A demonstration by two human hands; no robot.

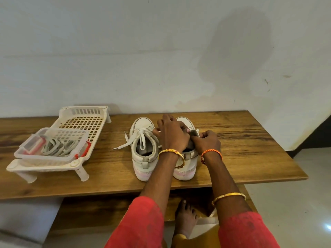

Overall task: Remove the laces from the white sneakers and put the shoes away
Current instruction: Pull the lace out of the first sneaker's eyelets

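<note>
Two white sneakers stand side by side on the wooden table point(241, 140), heels towards me. The left sneaker point(143, 151) still carries its white lace point(129, 141), loosened and trailing off to the left. Both hands work over the right sneaker point(186, 167). My left hand point(172, 135) reaches across its top, fingers curled on the laced front. My right hand point(207, 142) pinches the grey tongue point(194, 133) near its edge. The hands hide most of the right sneaker's front and any lace in it.
A white slotted plastic rack point(84, 120) stands on the table at the left. On it sits a clear plastic box point(52, 145) holding coiled grey-white laces and a red-and-white item. My bare foot point(186, 217) is on the floor below the table edge.
</note>
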